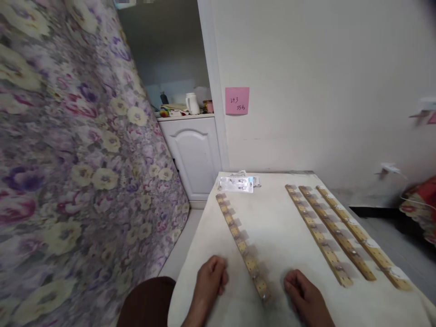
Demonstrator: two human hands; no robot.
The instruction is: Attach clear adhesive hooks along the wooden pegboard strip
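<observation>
A long wooden strip [240, 243] with small metal hooks lies lengthwise on the white table [275, 222], between my two hands. My left hand [211, 278] rests on the table just left of the strip's near end, fingers curled in, nothing visible in them. My right hand [301, 290] rests to the right of that end, fingers also curled, and I see nothing held. Neither hand touches the strip.
Three more wooden hook strips [340, 234] lie side by side on the table's right. A clear plastic packet [235, 184] sits at the far edge. A flowered mattress [68, 150] leans on the left. A pink note [237, 100] hangs on the wall; a white cabinet [192, 152] stands behind.
</observation>
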